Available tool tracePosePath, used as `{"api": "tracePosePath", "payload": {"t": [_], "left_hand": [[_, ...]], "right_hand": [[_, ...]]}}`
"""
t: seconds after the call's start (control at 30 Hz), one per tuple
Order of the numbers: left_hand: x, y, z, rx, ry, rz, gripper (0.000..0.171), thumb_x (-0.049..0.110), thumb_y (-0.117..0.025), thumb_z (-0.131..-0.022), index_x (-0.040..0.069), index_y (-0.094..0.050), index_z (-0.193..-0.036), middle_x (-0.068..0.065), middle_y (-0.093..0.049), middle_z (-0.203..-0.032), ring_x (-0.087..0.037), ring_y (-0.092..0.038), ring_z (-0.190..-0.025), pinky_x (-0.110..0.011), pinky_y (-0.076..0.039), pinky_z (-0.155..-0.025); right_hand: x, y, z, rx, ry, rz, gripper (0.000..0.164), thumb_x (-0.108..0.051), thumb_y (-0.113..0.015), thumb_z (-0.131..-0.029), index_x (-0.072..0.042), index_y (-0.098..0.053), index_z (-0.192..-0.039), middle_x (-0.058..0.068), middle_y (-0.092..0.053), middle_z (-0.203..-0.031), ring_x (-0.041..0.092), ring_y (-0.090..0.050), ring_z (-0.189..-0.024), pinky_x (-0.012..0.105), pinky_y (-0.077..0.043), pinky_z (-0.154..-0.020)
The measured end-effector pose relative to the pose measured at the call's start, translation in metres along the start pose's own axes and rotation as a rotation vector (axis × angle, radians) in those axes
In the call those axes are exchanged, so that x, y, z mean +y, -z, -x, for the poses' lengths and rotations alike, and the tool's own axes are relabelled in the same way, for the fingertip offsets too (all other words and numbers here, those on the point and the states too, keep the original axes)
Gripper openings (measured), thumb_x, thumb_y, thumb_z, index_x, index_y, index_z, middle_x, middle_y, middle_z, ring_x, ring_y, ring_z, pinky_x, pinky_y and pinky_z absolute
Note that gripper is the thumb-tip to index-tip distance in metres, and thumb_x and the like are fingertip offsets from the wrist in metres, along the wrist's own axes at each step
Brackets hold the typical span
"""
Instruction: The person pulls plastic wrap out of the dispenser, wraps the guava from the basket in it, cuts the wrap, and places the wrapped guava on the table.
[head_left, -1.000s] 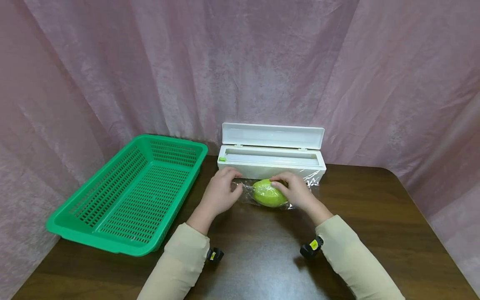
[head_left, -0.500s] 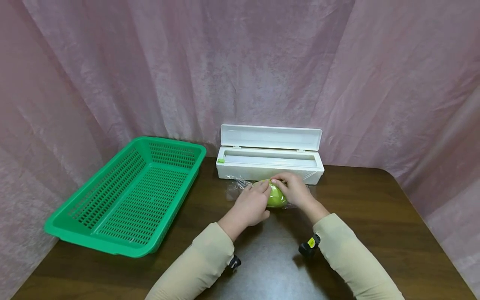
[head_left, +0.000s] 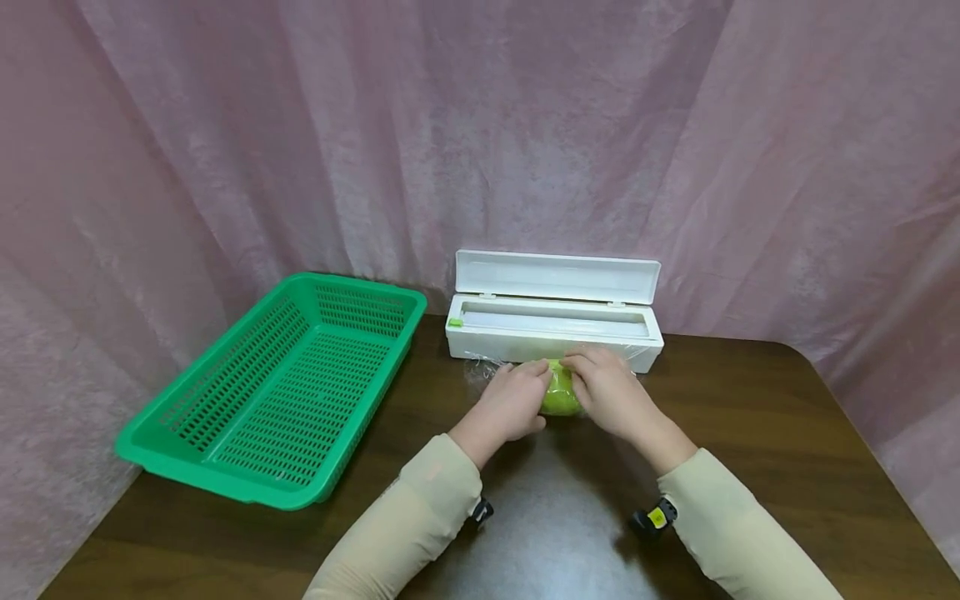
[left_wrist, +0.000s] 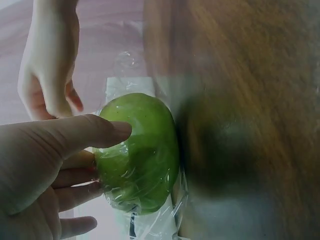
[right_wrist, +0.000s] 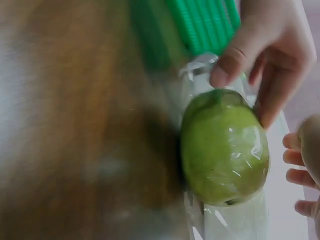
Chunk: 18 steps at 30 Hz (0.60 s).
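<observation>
A green oval fruit [head_left: 558, 398] lies wrapped in clear cling film [left_wrist: 165, 220] on the table. My left hand [head_left: 512, 403] holds the fruit at its left end; in the left wrist view its thumb lies across the filmed skin, with the fingers at the far side. In the head view my right hand [head_left: 613, 392] is over the fruit's right side. Its loosely bent fingers [right_wrist: 300, 176] show apart from the fruit in the right wrist view. Directly behind stands a white cling film dispenser [head_left: 551, 342], its lid raised.
A green slotted plastic basket [head_left: 228, 487] stands on the left of the brown wooden table [head_left: 757, 417]. Pink curtains [head_left: 525, 125] hang behind and along the sides. Film spreads left of the fruit, in front of the dispenser.
My left hand has moved right, from the film beside the fruit onto the fruit itself. The right hand's fingers, earlier pinching at its top, have come away from it.
</observation>
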<state>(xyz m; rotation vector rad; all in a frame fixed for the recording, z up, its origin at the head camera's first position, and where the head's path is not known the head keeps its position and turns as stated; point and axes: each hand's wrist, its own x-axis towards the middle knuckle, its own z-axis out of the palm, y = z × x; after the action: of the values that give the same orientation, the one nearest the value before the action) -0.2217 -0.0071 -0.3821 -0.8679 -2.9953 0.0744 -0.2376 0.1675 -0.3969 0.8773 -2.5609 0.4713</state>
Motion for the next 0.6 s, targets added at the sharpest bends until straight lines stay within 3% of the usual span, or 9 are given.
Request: {"api": "tracePosePath", "payload": {"t": [0.1, 0.4, 0.6], "left_hand": [[-0.004, -0.001, -0.004, 0.005, 0.000, 0.004, 0.067, 0.035, -0.074, -0.080, 0.008, -0.050, -0.136, -0.005, -0.045, -0.145, -0.017, -0.043, -0.133, -0.043, -0.040, -0.105], [-0.014, -0.004, -0.011, 0.009, 0.009, 0.121, 0.071, 0.034, -0.077, -0.077, 0.008, -0.047, -0.137, -0.007, -0.047, -0.144, -0.020, -0.045, -0.132, -0.040, -0.039, -0.106], [-0.019, -0.005, -0.017, 0.036, -0.007, 0.204, 0.065, 0.028, -0.080, -0.072, 0.011, -0.053, -0.130, -0.003, -0.057, -0.132, -0.017, -0.056, -0.114, -0.035, -0.045, -0.097]], "right_hand": [[-0.001, -0.002, 0.006, -0.005, 0.069, 0.041, 0.031, -0.011, -0.064, -0.082, 0.001, -0.066, -0.110, 0.013, -0.066, -0.110, 0.030, -0.062, -0.102, 0.046, -0.048, -0.092], [0.002, -0.016, 0.013, -0.113, -0.022, -0.032, 0.079, -0.028, -0.084, -0.068, 0.003, -0.048, -0.132, 0.017, -0.051, -0.130, 0.033, -0.050, -0.121, 0.048, -0.042, -0.101], [0.006, -0.027, 0.009, -0.104, -0.026, 0.034, 0.089, -0.024, -0.089, -0.062, 0.001, -0.042, -0.134, 0.018, -0.048, -0.132, 0.034, -0.046, -0.122, 0.050, -0.039, -0.103]]}}
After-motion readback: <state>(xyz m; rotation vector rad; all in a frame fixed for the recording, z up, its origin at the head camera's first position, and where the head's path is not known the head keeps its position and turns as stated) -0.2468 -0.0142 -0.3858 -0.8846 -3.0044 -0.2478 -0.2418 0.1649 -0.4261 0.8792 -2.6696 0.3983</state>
